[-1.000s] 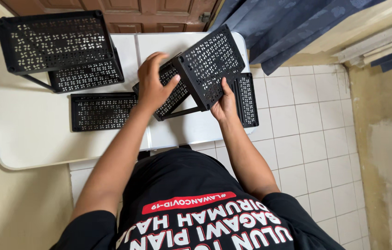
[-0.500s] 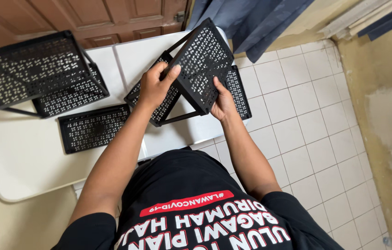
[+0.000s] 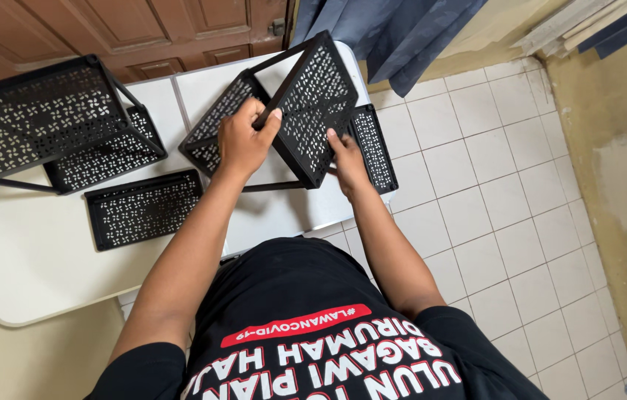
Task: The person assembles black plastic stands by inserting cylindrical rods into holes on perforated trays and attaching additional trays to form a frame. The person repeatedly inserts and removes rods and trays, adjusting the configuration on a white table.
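Over the white folding table (image 3: pixel 47 274), the left hand (image 3: pixel 243 141) curls its fingers around the top edge of a tilted black perforated plastic shelf unit (image 3: pixel 312 96); the right hand (image 3: pixel 347 163) pinches the unit's lower right edge.

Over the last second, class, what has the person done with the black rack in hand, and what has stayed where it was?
The held rack was tipped more upright. The left hand went from resting open on it to a grip on its upper edge; the right hand stays on its lower side. The other assembled rack, the loose shelf and the shelf at the table's right edge stayed put on the white table.
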